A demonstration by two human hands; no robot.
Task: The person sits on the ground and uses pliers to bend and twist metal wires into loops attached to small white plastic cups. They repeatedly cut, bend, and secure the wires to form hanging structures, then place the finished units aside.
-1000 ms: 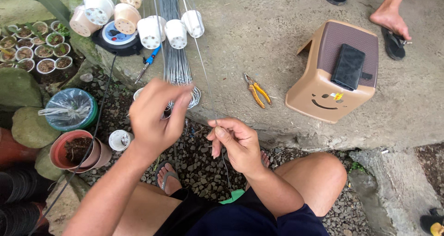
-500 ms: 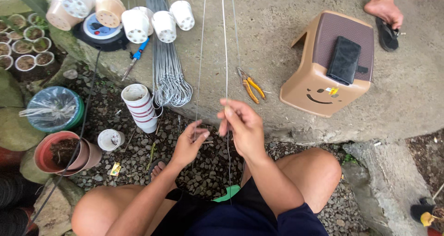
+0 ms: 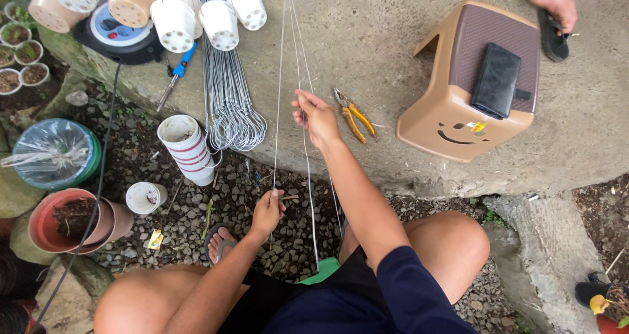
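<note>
Long thin metal wires [image 3: 280, 78] run from the top of the view down to my lap. My left hand [image 3: 268, 209] pinches the near ends of these wires low over the gravel. My right hand [image 3: 316, 116] is stretched forward and grips the wires higher up, over the edge of the concrete slab [image 3: 367, 39]. A bundle of looped grey wires [image 3: 226, 92] lies on the slab just left of my right hand. Yellow-handled pliers [image 3: 354, 114] lie right beside that hand.
A brown plastic stool [image 3: 458, 105] with a black wallet [image 3: 496, 80] on it stands at the right. White pots [image 3: 196, 19], a stacked striped pot pile [image 3: 188, 149], a blue tool [image 3: 177, 72], terracotta pots [image 3: 72, 219], a covered green bucket [image 3: 56, 152]. Another person's foot [image 3: 553, 0] at top right.
My right hand has reached forward along the wires, away from my left hand, which dropped lower and nearer to me. The camera has tilted down.
</note>
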